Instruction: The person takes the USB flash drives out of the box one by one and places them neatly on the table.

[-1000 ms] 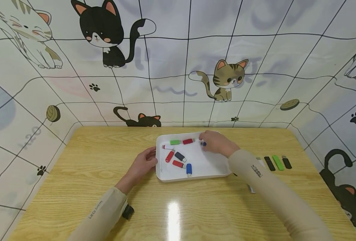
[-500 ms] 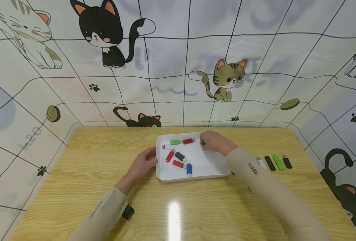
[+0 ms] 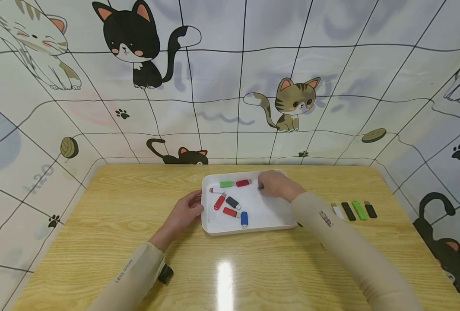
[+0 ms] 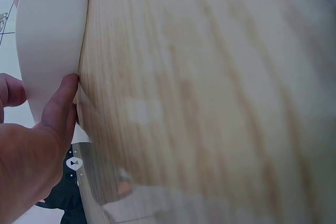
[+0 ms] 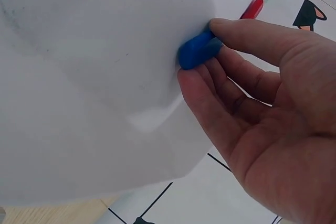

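My right hand (image 3: 276,185) is over the back right part of a white tray (image 3: 266,218). Its thumb and fingers pinch a blue USB stick (image 5: 197,52), close over the tray floor; in the head view the hand mostly hides this stick. My left hand (image 3: 181,211) rests at the tray's left side, fingertips against the outer wall and thumb at the rim. Inside the tray lie several more USB sticks: a green one (image 3: 226,184) and a red one (image 3: 243,182) at the back, a dark one (image 3: 233,202) in the middle, another blue one (image 3: 244,218) in front.
Right of the tray, a row of USB sticks lies on the wooden table (image 3: 128,224): a white one (image 3: 337,211), a black one (image 3: 348,211), a green one (image 3: 359,210) and another black one (image 3: 370,209). Cat-printed cloth (image 3: 222,77) rises behind the table.
My right hand has turned and shifted slightly over the same spot, so less of the blue USB stick shows in the head view. The left hand and tray stay put.
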`<state>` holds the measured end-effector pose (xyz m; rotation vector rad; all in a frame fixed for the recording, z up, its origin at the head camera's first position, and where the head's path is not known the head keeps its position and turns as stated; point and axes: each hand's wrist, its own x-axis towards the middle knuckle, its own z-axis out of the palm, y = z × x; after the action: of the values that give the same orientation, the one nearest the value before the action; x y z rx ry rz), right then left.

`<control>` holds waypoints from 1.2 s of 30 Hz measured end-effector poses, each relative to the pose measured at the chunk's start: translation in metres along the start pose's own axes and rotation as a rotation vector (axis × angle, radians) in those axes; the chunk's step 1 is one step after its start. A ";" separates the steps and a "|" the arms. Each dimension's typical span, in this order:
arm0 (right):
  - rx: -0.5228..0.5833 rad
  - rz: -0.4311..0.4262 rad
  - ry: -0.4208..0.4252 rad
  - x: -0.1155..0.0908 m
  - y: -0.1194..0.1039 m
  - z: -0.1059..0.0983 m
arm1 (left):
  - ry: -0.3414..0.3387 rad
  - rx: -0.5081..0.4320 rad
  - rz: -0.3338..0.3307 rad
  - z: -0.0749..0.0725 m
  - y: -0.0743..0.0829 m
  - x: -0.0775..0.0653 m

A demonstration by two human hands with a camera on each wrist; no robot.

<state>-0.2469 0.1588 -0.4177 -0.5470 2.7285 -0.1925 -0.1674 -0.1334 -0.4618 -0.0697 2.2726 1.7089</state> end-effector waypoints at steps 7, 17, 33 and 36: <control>0.049 0.015 0.005 -0.006 0.002 -0.005 | 0.001 0.001 -0.002 0.001 0.000 -0.001; 0.117 -0.019 0.049 -0.020 0.004 -0.012 | -0.006 -0.008 0.013 0.001 0.001 -0.003; 0.207 -0.026 0.176 -0.061 0.002 -0.015 | -0.018 -0.014 0.011 0.001 0.000 -0.003; 0.231 -0.014 0.208 -0.069 0.004 -0.016 | -0.015 -0.021 0.013 0.001 0.000 -0.003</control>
<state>-0.1940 0.1909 -0.3825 -0.5049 2.8475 -0.5905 -0.1642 -0.1333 -0.4614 -0.0460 2.2495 1.7338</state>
